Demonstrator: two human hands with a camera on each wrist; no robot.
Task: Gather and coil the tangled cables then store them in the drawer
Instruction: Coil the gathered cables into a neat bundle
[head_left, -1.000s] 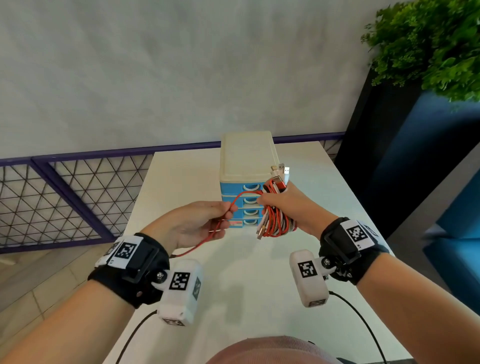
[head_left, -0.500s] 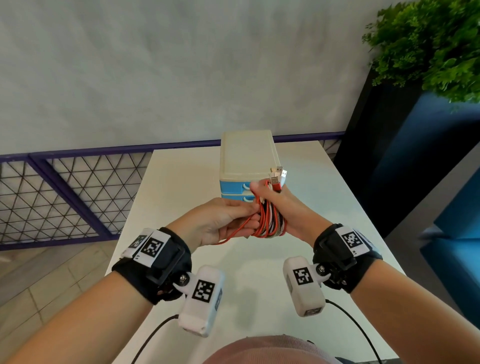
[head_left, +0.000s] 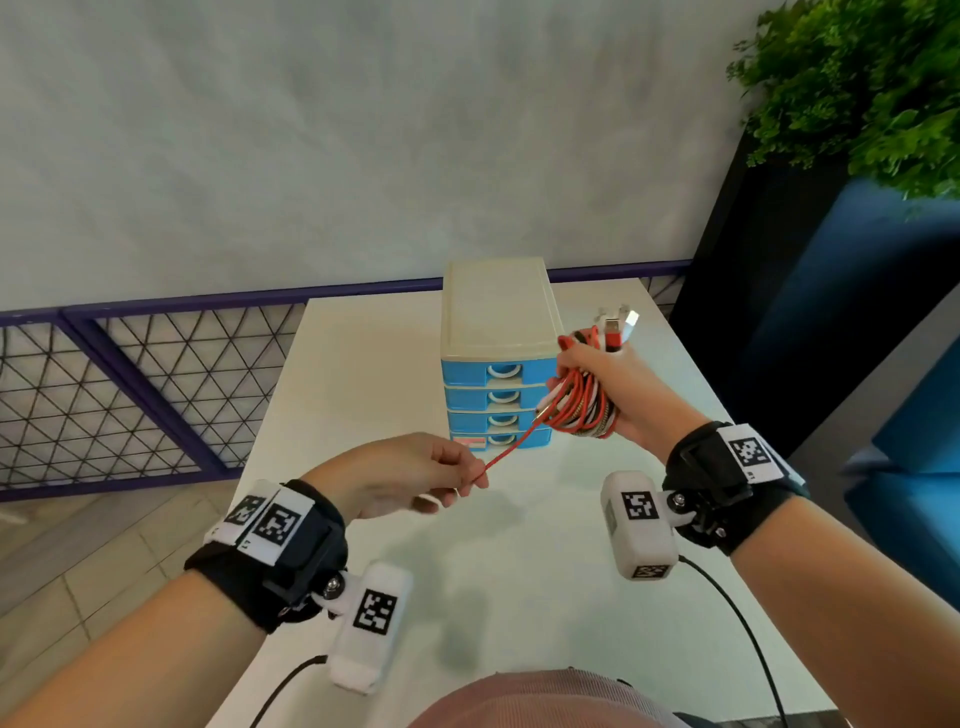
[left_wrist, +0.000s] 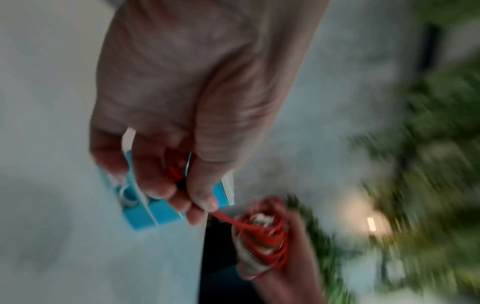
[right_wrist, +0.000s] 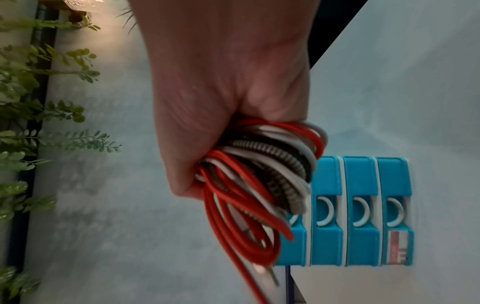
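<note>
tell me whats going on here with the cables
A person is coiling cables over a white table. The right hand grips a bundle of red, white and braided cables, while the left hand pinches the loose red cable end stretched from it. The blue drawer unit's four drawers are all shut.

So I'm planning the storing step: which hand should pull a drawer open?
Probably the left hand: it only pinches the loose red cable end, while the right hand grips the cable coil. All drawers look closed.
</note>
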